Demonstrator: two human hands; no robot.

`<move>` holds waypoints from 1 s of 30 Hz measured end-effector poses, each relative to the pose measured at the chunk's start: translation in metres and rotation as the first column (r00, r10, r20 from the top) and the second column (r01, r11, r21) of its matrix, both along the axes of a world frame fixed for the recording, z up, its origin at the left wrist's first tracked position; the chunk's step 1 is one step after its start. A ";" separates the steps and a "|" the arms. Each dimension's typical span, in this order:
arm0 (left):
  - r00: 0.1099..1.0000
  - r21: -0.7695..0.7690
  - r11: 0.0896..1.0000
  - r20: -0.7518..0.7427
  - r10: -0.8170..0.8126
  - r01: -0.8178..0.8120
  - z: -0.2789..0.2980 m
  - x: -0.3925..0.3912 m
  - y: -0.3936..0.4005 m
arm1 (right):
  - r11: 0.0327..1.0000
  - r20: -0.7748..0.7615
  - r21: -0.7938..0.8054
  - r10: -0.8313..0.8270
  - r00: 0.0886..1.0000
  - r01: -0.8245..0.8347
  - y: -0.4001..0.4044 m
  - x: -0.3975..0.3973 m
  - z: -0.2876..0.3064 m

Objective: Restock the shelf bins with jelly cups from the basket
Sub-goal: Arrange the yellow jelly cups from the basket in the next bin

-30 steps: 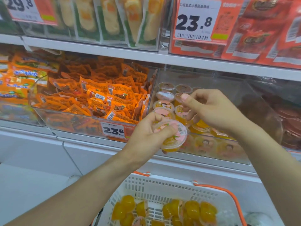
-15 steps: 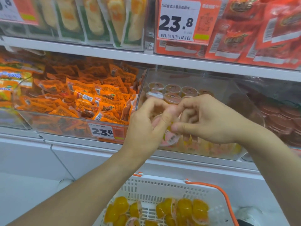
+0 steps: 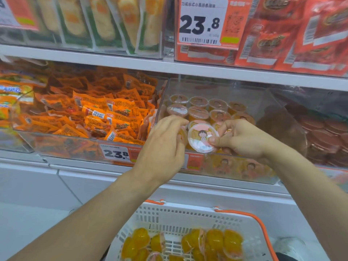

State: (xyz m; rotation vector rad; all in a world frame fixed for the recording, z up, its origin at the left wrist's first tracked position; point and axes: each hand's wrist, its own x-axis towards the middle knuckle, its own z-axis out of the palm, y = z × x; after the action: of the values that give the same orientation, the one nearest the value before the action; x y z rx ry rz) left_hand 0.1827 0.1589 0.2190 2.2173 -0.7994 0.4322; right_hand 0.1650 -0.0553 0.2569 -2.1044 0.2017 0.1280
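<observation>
My right hand (image 3: 244, 140) pinches a jelly cup (image 3: 201, 137) by its rim, its cartoon lid tilted toward me, just above the front of the clear shelf bin (image 3: 259, 102). Close on the cup's left, my left hand (image 3: 165, 146) has its fingers curled round a second orange jelly cup (image 3: 181, 135), which is mostly hidden. Rows of jelly cups (image 3: 198, 102) stand upright in the back and left part of the bin. Below, the white basket (image 3: 188, 213) with orange handles holds several loose jelly cups (image 3: 214, 240).
A clear bin of orange snack packets (image 3: 105, 113) sits to the left, carrying a 23.8 price tag (image 3: 115, 153). To the right is a bin of dark red packs (image 3: 323, 136). An upper shelf (image 3: 169, 67) with more goods hangs overhead.
The cup that my left hand carried up from below now sits in my right hand's pinch with its lid facing me. Both hands have come together at the bin's front.
</observation>
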 end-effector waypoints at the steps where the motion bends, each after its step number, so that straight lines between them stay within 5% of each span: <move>1: 1.000 0.011 1.000 -0.006 -0.009 0.009 -0.002 0.000 0.000 | 1.000 -0.016 0.010 -0.011 1.000 0.011 0.001 0.000 0.000; 14: 0.999 0.066 0.998 0.034 0.007 -0.009 -0.005 0.001 -0.002 | 0.986 -0.012 0.129 -0.104 0.994 0.105 -0.004 -0.005 -0.007; 30: 0.998 0.099 0.995 0.050 0.024 -0.029 -0.003 0.000 -0.003 | 0.992 -0.032 -0.112 0.049 0.998 -0.052 0.003 -0.009 -0.011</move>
State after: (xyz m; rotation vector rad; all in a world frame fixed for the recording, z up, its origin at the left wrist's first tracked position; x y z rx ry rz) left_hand 0.1822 0.1558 0.2158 2.3202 -0.8339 0.4698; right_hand 0.1561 -0.0525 0.2462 -2.2220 0.1771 0.1817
